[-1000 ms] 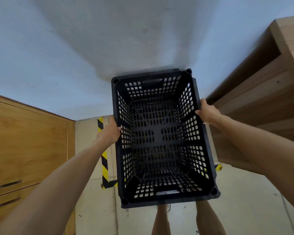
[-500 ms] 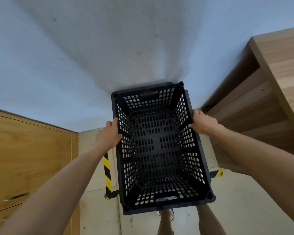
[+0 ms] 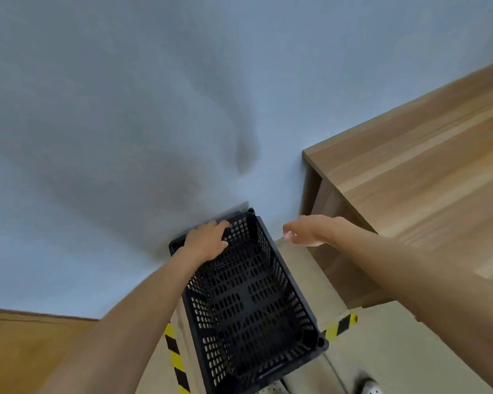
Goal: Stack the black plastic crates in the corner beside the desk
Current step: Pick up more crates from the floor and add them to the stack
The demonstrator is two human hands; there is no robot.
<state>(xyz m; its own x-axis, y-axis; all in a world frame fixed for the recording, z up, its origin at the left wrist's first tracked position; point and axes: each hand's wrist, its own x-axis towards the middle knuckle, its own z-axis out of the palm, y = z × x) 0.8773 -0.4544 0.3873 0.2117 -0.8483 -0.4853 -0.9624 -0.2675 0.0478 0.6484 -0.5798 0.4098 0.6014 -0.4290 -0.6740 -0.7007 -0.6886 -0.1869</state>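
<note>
While the black plastic crate (image 3: 251, 302) sits on the floor (image 3: 410, 351) against the blue wall (image 3: 125, 123), just beside the wooden desk (image 3: 410, 172), only 1 hand contacts it. The left hand (image 3: 207, 240) rests on the far rim, fingers curled over the edge at the wall side. The right hand (image 3: 305, 230) hangs in the air between crate and desk, fingers loose and apart, holding nothing. Yellow-and-black tape (image 3: 175, 359) runs along the floor on the crate's left, with another strip at its right corner. A wooden cabinet (image 3: 26, 351) occupies the lower left.
</note>
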